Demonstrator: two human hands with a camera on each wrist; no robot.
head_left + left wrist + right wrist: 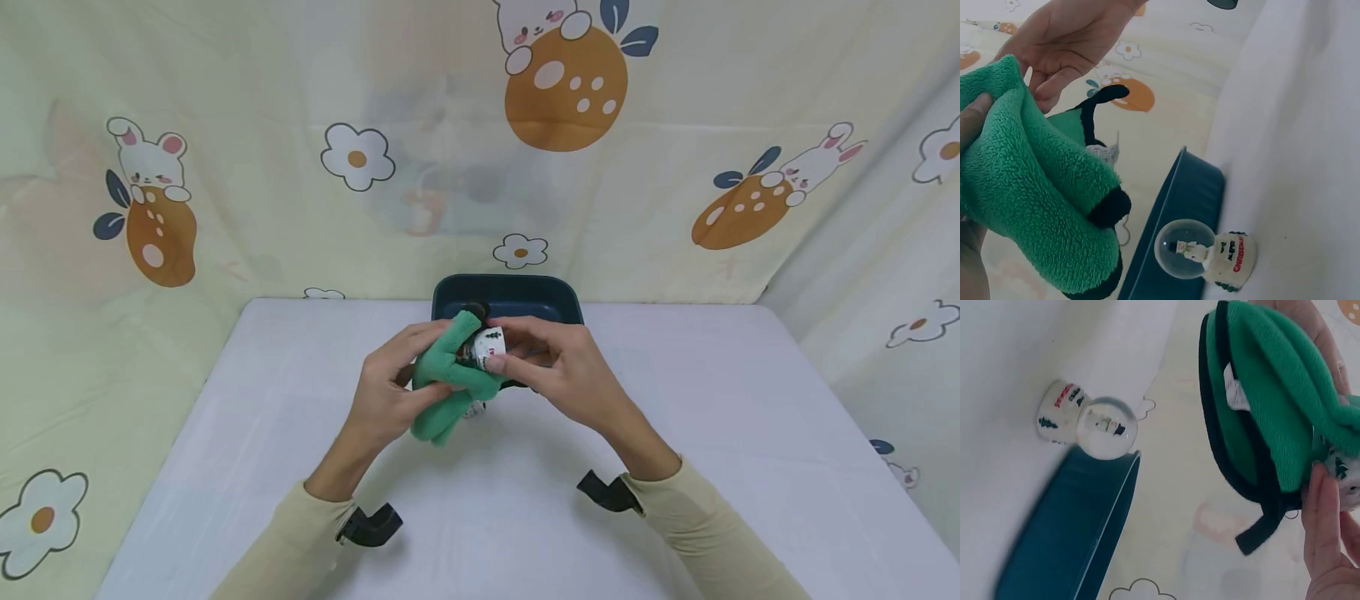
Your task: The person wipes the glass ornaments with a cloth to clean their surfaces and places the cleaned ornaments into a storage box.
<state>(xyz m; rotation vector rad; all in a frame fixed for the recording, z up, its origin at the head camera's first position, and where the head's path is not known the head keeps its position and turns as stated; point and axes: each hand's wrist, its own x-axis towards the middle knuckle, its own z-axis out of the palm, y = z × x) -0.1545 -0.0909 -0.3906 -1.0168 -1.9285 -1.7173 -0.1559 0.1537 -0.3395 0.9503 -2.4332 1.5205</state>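
Cream curtain (285,225), printed with rabbits and flowers, hangs behind a white-covered table (675,400), where a dark blue plastic tub (532,292) sits by the far edge. On the person's side of that tub, both hands hold what looks like a snow globe (490,346) above the tabletop. The right hand (558,362) pinches its tree-printed base between thumb and fingers — the bare part, likely chosen for a steady hold. The left hand (390,387) pinches a green plush cloth (435,367) with dark trim, thumb on the outer side; its bunching around the item probably keeps soft pile against the curved part, though the folds hide that end, and I cannot tell how the covered left fingers lie. Just beside the tub's near wall, a snowman snow globe (1205,253) stands upright on the table — its flat base seemingly enough to keep it steady.
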